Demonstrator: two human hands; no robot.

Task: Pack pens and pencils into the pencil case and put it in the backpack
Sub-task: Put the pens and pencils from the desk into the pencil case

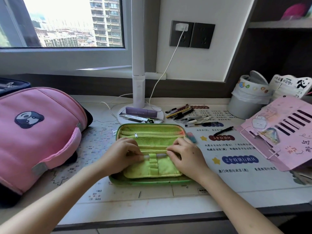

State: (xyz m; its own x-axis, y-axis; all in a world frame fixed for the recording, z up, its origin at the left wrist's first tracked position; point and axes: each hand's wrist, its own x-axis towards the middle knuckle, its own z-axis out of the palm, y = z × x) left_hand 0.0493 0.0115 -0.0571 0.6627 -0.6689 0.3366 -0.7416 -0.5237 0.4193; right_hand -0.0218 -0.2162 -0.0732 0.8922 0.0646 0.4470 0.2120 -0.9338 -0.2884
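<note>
Pink backpack [38,132] lay flat at far left: padded fabric, rounded top; couldn't tell if it was unzipped. Left hand [121,154] pinched one end of a pale pen [160,155] that sat under the top elastic loop of the open green pencil case [148,132], mid-desk. Right hand [184,156] pinched the other end. Risk: snug loop, so an angled push could snag the pen or buckle the soft lime flap. Mesh zip pocket above. Loose pens [187,115] were piled to the right; smooth round barrels might roll.
</note>
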